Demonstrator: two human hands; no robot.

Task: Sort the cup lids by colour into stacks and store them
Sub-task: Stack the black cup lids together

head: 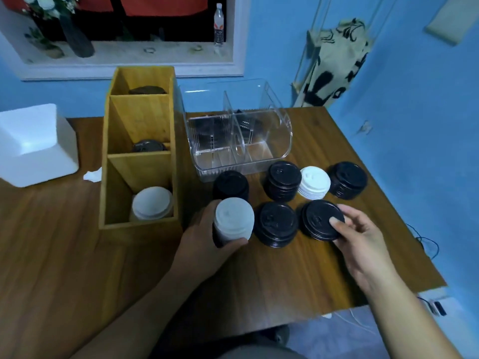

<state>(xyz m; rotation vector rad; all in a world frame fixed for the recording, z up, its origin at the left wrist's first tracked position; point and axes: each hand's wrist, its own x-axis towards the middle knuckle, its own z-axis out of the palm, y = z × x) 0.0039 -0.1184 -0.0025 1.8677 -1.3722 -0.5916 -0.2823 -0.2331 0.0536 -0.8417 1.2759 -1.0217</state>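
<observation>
Blue walls close in around a brown wooden table (77,255) where I am sorting cup lids. My left hand (207,244) is wrapped around a stack with a white lid on top (234,218); the lower part of that stack looks dark, so I judge it mixed, though the blur makes me unsure. My right hand (363,242) pinches the rim of a black stack (321,220), thumb on top and fingers behind its far edge.

Between my hands sits another black stack (276,224). Further back stand three more black stacks (230,185) (282,180) (348,180) and a white stack (315,186), touching the middle one.

To do this step well, I should grip the black stack low with fingers spread around its rim, so the bottom lids come along, and keep it level while joining it to its neighbour. The white lid should be peeled off separately.

Beyond the lids stands a clear plastic organiser (238,141), and to the left a wooden divided box (140,151) holding white lids in its nearest compartment (151,203) and dark ones further back.
</observation>
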